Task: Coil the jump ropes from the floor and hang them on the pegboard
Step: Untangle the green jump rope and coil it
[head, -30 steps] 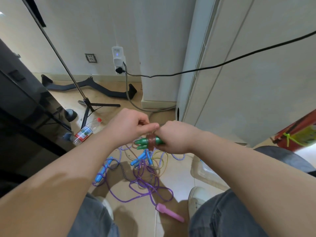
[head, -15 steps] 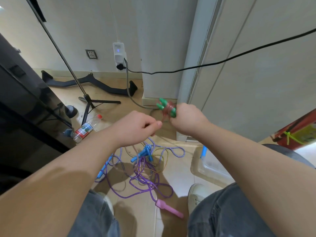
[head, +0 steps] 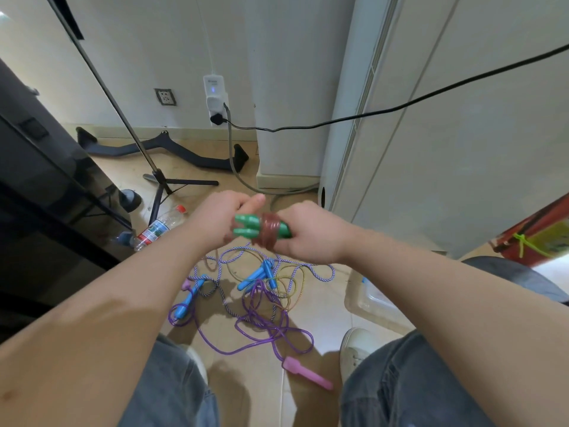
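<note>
My right hand (head: 311,234) grips a pair of green jump-rope handles (head: 251,227) held level, with a reddish-brown rope (head: 269,232) wound tightly round their middle. My left hand (head: 215,220) is curled at the handles' left tips, apparently pinching the rope's end, which its fingers hide. Below on the floor lies a tangle: a purple rope (head: 261,326) with a pink handle (head: 306,376), a blue-white braided rope (head: 229,308) with blue handles (head: 257,275), and a thin yellow rope (head: 291,283). No pegboard is in view.
A plastic bottle (head: 158,228) lies on the floor at left beside a tripod stand (head: 160,183) and a dark cabinet (head: 40,192). A black cable (head: 400,107) hangs across from a wall plug. A clear container (head: 372,298) sits at right, near my shoe (head: 357,346).
My right hand lifted the green handles up to the right, then brought them back down level. My left hand has come back against the handle tips, and the rope is wound round them.
</note>
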{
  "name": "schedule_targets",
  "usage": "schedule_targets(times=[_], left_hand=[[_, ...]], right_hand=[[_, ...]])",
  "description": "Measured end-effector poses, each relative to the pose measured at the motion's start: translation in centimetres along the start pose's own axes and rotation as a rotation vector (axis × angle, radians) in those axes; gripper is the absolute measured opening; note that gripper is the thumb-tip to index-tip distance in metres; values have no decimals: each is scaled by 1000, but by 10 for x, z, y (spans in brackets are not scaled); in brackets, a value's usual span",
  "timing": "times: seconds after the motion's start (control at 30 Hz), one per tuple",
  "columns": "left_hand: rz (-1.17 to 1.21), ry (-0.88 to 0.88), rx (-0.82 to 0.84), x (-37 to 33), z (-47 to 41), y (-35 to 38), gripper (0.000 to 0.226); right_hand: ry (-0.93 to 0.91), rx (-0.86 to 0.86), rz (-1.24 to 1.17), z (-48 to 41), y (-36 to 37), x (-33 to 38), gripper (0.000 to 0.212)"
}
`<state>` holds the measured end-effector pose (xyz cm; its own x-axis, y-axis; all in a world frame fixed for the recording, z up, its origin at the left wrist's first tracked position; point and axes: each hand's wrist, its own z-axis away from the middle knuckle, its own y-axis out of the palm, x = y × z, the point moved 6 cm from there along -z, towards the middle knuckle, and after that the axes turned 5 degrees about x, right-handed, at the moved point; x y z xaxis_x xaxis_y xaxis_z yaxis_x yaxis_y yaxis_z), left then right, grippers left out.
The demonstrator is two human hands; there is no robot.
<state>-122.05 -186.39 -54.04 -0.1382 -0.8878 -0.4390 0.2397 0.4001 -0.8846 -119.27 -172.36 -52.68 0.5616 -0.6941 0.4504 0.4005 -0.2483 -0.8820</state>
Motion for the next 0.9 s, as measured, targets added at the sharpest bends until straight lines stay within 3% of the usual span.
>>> schedule_targets(times=[0.07, 0.17, 0.23, 0.4, 0.5, 0.67, 0.77, 0.9], left_hand=[[49, -69, 64, 4, 0, 4, 32], [211, -35, 85, -8, 5, 9, 42], [124, 48, 95, -20, 7, 13, 46], [-73, 262, 214, -48, 19, 23, 32], [-185, 379, 182, -60, 20, 19, 28], [-173, 392, -118, -54, 14, -12, 40], [-177, 232, -161, -35, 10, -18, 54], [-5, -9, -44, -11, 8, -13, 56]], right_hand=[[112, -130, -136, 1, -14, -10, 27], [292, -270, -214, 1, -24, -31, 25], [446, -314, -202, 3, -26, -50, 19], [664, -139, 72, 15, -22, -71, 17], [609, 0, 274, 13, -7, -59, 8], [346, 204, 390, 7, 18, -33, 5], [107, 206, 476, 2, 22, -10, 10], [-67, 43, 472, 1, 11, 8, 20]])
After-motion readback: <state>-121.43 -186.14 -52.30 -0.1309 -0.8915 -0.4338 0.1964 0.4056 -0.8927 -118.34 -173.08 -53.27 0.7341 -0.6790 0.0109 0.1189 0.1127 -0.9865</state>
